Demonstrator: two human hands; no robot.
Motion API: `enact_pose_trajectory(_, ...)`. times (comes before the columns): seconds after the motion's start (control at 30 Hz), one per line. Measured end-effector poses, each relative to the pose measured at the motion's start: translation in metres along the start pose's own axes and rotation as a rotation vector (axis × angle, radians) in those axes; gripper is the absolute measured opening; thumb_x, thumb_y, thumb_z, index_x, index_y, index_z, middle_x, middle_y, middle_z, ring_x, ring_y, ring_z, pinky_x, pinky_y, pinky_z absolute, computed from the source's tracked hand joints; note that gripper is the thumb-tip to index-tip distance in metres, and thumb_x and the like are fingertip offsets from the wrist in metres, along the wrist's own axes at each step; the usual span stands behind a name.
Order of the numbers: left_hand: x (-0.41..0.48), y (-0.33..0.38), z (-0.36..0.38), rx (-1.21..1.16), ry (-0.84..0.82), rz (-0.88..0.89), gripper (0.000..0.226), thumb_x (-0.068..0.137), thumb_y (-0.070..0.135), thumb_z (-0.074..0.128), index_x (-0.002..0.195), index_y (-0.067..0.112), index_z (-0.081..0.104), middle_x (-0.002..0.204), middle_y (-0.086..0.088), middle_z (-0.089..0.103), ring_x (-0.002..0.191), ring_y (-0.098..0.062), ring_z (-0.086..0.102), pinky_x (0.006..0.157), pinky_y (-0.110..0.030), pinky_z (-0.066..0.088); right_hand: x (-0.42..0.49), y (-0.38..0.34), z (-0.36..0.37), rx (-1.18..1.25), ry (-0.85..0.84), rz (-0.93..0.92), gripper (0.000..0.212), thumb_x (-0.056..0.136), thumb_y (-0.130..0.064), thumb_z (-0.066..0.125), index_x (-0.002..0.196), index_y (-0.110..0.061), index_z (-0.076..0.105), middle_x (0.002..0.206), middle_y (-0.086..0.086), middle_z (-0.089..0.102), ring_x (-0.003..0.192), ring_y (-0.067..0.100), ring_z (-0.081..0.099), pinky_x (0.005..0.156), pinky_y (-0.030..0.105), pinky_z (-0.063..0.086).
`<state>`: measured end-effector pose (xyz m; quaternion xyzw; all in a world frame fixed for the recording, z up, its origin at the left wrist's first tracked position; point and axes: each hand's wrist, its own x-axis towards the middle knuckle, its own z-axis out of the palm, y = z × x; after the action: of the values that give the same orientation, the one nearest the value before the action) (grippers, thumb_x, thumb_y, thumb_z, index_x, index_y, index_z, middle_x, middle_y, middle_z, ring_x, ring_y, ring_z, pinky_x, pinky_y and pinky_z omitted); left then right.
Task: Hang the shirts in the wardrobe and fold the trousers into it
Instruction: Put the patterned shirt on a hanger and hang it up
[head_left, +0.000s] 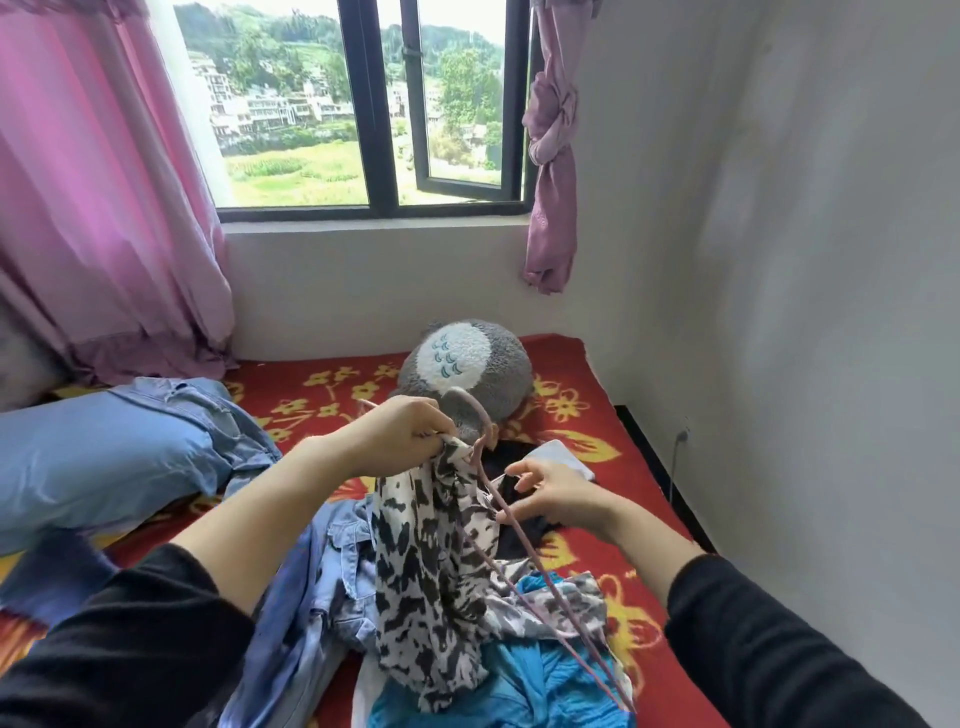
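A black-and-white patterned shirt hangs over the bed from a pale pink hanger. My left hand grips the top of the shirt together with the hanger just under its hook. My right hand pinches the hanger's right arm and the shirt's edge with thumb and fingertips. Under them lie a denim garment, a bright blue garment and a black garment. More denim lies crumpled at the left.
The red flowered bedspread covers the bed. A grey plush toy sits at the far side, a blue pillow at the left. Pink curtains flank the window. A white wall closes the right side.
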<state>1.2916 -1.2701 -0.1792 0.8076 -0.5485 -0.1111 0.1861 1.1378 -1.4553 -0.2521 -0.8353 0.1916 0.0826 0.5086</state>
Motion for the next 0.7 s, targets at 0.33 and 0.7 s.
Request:
enact_pose_trajectory(0.33,-0.025,-0.005,-0.024,-0.261,0.111,-0.064,0.031,0.073,0.016,0.055,0.075,0.038,0.076,0.083,0.004,0.066,0.077,-0.011,0.062,0.075,-0.028,0.051,0.017,0.005,0.030,0.469,0.022,-0.096,0.019,0.095,0.000,0.047,0.102,0.000,0.064,0.096,0.016,0.065,0.087,0.029,0.060,0.068,0.031,0.049)
enact_pose_trajectory(0.7,-0.041,-0.034,-0.019,-0.370,0.155,-0.185,0.032,0.086,-0.002,0.059,0.068,0.019,0.074,0.072,0.004,0.054,0.060,-0.001,0.049,0.066,-0.020,0.042,-0.007,0.021,-0.017,-0.450,0.267,-0.040,0.013,0.075,-0.031,0.063,0.073,-0.019,0.067,0.074,-0.003,0.067,0.070,0.016,0.062,0.059,0.032,0.050)
